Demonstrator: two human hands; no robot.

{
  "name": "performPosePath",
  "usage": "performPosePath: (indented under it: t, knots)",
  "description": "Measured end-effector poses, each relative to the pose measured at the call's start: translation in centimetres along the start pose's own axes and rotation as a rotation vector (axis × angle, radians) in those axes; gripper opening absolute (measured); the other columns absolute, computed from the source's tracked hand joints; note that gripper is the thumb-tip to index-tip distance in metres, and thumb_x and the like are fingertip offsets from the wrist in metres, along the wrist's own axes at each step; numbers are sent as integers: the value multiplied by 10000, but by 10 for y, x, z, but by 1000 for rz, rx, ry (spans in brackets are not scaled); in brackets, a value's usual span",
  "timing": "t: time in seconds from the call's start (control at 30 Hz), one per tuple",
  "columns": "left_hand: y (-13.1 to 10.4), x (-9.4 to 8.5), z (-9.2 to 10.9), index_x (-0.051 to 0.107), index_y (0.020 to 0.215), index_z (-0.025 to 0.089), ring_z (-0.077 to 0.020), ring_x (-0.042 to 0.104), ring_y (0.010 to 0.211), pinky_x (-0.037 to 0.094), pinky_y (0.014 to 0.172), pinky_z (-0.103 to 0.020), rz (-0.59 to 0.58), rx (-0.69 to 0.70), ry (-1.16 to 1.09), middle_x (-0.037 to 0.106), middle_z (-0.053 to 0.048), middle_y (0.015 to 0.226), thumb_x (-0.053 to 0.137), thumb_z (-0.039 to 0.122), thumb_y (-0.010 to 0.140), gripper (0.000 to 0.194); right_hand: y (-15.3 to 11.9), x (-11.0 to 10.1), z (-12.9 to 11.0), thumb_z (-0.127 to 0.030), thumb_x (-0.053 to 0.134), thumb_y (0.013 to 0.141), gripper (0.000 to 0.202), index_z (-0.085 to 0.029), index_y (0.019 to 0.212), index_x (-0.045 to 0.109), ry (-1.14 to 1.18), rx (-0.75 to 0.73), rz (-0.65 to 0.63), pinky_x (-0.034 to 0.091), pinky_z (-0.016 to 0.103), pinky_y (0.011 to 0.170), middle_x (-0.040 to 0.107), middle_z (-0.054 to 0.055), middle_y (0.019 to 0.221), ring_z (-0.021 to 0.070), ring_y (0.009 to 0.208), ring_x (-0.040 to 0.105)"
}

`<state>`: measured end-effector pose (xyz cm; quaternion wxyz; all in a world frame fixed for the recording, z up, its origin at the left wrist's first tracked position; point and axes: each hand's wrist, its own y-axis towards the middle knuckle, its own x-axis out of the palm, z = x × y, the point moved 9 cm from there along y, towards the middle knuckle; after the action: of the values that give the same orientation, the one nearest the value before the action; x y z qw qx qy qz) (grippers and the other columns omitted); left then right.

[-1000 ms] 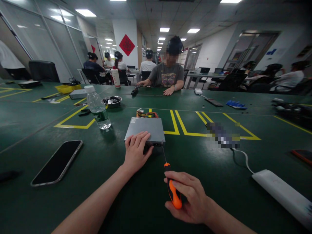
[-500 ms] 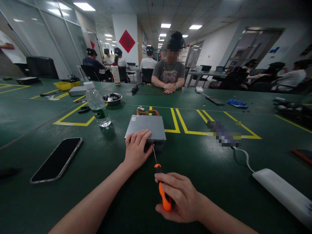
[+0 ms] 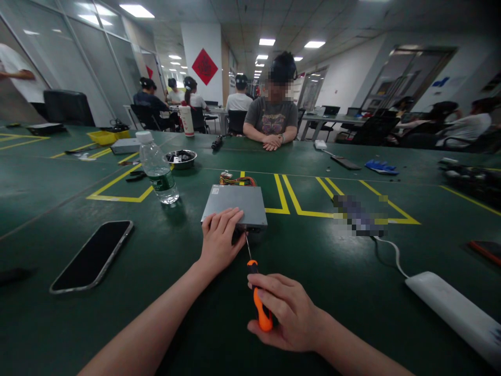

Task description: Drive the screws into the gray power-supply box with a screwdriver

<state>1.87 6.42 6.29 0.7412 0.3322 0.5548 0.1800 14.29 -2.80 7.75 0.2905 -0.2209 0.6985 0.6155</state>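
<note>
A grey metal computer power supply (image 3: pixel 238 201) lies flat on the green table, its bundle of coloured cables (image 3: pixel 237 180) at the far side. My left hand (image 3: pixel 221 232) grips its near left part, fingers over the top and thumb at the near face. In my right hand (image 3: pixel 287 310) is an orange and black screwdriver (image 3: pixel 262 313), held by the handle. Its thin shaft points away from me, and the tip meets the near face of the power supply beside my left thumb. What the tip touches there is too small to make out.
Left of the power supply stands a water bottle (image 3: pixel 160 172), with a phone (image 3: pixel 94 256) nearer me. A metal bowl of small parts (image 3: pixel 180 159) sits behind the bottle. On the right lie a white power strip (image 3: pixel 450 308) and a blurred-out object (image 3: pixel 358 215). Across the table sits a person (image 3: pixel 272 115).
My right hand and the screwdriver handle have shifted slightly forward and left. My left hand keeps its place on the power supply.
</note>
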Motion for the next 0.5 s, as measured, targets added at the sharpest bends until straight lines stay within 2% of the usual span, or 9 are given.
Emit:
performPosePath:
  t: [0.13,0.23,0.4,0.5]
  knots:
    - [0,0,0,477,1211,241,-230,480,1154,243,978,-417,6,-2,-4,565,-56,1241,525,300,825,394,6,3,-3,-394,393,938,313,-128,1083,473,-36,25,-96,523,313,760,597,183,1035,213,969,606]
    - [0,0,0,475,1213,242,-229,479,1156,243,981,-418,11,-3,-3,563,-53,1243,529,298,821,400,9,4,-8,-340,310,948,333,-122,1128,485,-11,11,-140,519,343,767,576,203,1079,239,1016,584]
    - [0,0,0,475,1216,241,-230,478,1155,242,984,-420,12,-4,-7,563,-57,1243,538,293,817,407,9,2,-13,-253,435,926,192,-88,994,505,-51,-47,-53,524,296,667,637,192,987,185,784,647]
    - [0,0,0,475,1214,241,-226,477,1157,245,984,-414,6,-6,1,562,-51,1245,540,299,816,407,8,3,-10,-317,437,939,224,-101,971,485,-34,-3,-32,525,283,696,648,176,980,172,788,651]
